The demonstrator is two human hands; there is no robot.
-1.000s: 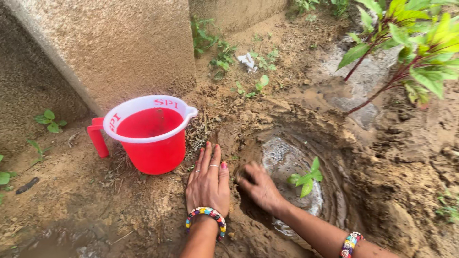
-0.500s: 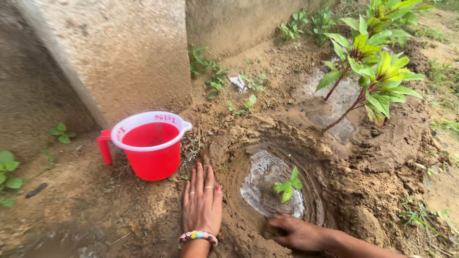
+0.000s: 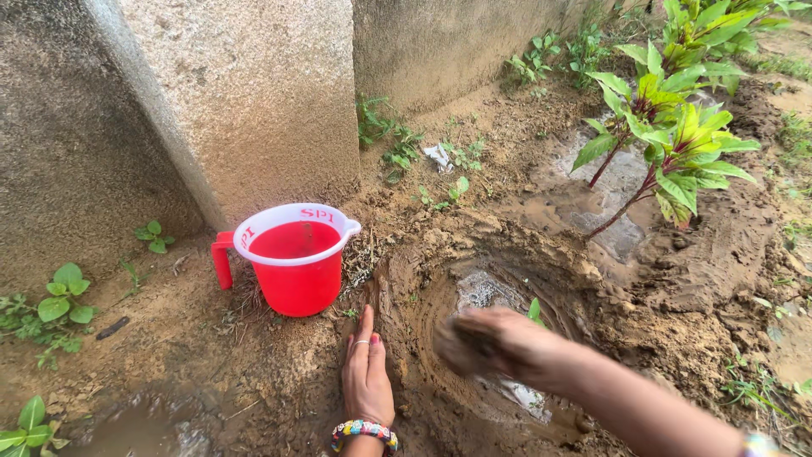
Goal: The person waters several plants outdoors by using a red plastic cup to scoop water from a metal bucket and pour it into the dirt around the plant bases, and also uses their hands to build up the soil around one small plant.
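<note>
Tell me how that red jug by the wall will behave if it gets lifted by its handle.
The red jug looks like thin plastic, so it is probably light and slightly flexible. Whether it holds water cannot be told; if it does, it would be heavier and might slosh toward its spout. It stands upright on uneven dirt, so a sideways nudge could tip it. Muddy hands might slip on the handle.

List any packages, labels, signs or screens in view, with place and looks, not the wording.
Printed marking: red letters on the white rim of the red jug, which stands on the soil by the wall, left of the muddy hole.
Scrap: small crumpled white bit, maybe a wrapper, on the soil near the wall's corner; too small to tell.
No signs or screens.
</note>
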